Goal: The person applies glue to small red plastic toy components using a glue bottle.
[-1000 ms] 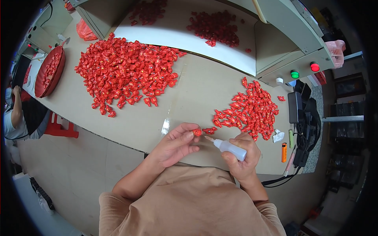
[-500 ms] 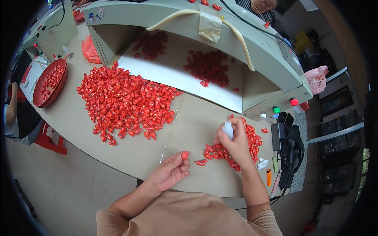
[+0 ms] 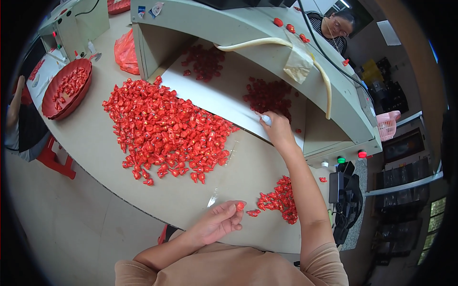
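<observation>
In the head view my left hand (image 3: 220, 224) is over the near edge of the table. Its thumb and fingertips pinch one small red plastic piece (image 3: 240, 206). My right hand (image 3: 280, 132) reaches to the front of the open bay of a grey-green cabinet, closed around a small white squeeze bottle (image 3: 266, 119) with a thin nozzle tip. The nozzle points left over the white board (image 3: 210, 93). Just behind that hand, inside the bay, lies a dark red heap of pieces (image 3: 269, 95). A small pile of red pieces (image 3: 280, 202) is beside my right forearm.
A large heap of red pieces (image 3: 164, 131) covers the table's left middle. The cabinet (image 3: 229, 24) spans the back, with lit buttons (image 3: 361, 154) at its right. Black adapters and cables (image 3: 346, 195) lie right. A red basket (image 3: 71, 88) stands far left; a person (image 3: 334, 26) is behind the cabinet.
My right hand has moved from above the small pile up to the cabinet's bay, still holding the bottle. My left hand keeps its red piece. The whole view has tilted and shifted.
</observation>
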A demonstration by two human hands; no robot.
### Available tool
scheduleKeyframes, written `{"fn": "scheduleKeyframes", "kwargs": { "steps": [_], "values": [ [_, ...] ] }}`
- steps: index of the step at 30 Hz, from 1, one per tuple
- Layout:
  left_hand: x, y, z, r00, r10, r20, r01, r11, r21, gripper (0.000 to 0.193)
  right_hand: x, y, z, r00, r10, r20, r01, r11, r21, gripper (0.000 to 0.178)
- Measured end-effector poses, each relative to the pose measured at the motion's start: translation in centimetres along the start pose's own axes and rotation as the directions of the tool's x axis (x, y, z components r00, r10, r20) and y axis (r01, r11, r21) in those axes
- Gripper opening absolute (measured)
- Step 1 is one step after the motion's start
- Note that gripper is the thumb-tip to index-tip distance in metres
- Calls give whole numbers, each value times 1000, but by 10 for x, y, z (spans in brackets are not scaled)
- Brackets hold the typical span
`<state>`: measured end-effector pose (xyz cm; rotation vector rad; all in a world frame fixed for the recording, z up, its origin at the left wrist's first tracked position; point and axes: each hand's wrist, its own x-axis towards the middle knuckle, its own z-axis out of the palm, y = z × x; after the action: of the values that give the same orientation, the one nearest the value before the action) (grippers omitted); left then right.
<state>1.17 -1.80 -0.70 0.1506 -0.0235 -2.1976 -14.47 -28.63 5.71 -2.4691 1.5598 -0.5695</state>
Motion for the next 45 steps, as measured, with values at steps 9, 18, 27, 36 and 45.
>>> {"fn": "scheduleKeyframes", "kwargs": {
  "steps": [9,18,27,36,45],
  "values": [
    [-6,-1,2,999,54,2,-54,998,34,27,-4,-10,5,999,-19,33,23,994,-106,33],
    [-5,-13,-1,992,108,60,-111,992,54,26,-47,-8,-16,992,10,-128,17,977,212,19],
    [-6,-9,0,974,216,72,-223,967,121,25,-173,-85,-45,822,290,490,-514,11,858,18],
    [-4,-14,4,974,226,32,-227,947,226,23,-233,-87,-28,926,300,230,-331,346,878,18],
    [-5,-16,2,985,171,-4,-167,967,191,22,-234,-97,-51,976,204,82,-203,696,688,18]
  ]
}}
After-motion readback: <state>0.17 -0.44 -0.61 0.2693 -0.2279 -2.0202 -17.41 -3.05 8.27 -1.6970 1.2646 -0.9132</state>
